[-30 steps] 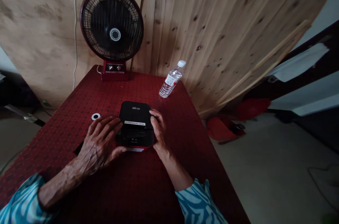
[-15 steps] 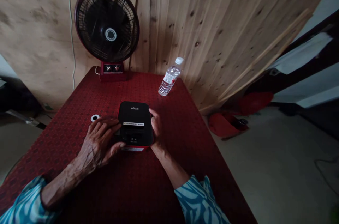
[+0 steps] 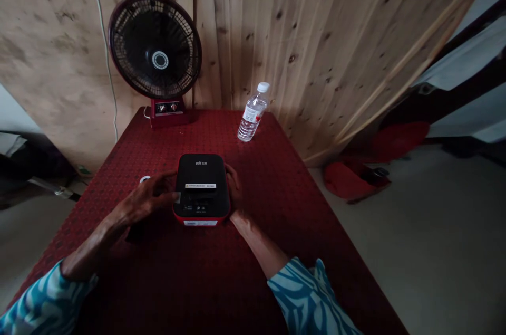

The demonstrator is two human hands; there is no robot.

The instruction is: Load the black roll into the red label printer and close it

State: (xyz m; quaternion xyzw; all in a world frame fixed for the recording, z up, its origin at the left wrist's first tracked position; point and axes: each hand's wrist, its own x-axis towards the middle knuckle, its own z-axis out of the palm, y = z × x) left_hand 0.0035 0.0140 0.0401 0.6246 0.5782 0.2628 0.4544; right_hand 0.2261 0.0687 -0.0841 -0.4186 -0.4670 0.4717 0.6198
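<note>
A black box-shaped device with a red base [image 3: 201, 182] lies in the middle of the dark red patterned tablecloth [image 3: 221, 271]. It has a white label strip across its top. My left hand [image 3: 146, 199] reaches its left edge, and a small pale tab [image 3: 177, 197] shows at the fingertips. My right hand [image 3: 234, 187] presses against its right side, with the fingers partly hidden behind the device. A white ring [image 3: 144, 179] lies just beyond my left hand, mostly covered by my fingers.
A clear water bottle with a white cap [image 3: 253, 112] lies tilted at the table's far edge. Behind it stands a black desk fan on a red base [image 3: 155, 46], against a wooden plank wall [image 3: 300, 45]. Red items [image 3: 350, 179] lie on the floor to the right.
My left hand has slid off the device's top towards its left edge, covering more of the white ring. The view has tilted and shifted, so the device's front now shows more squarely.
</note>
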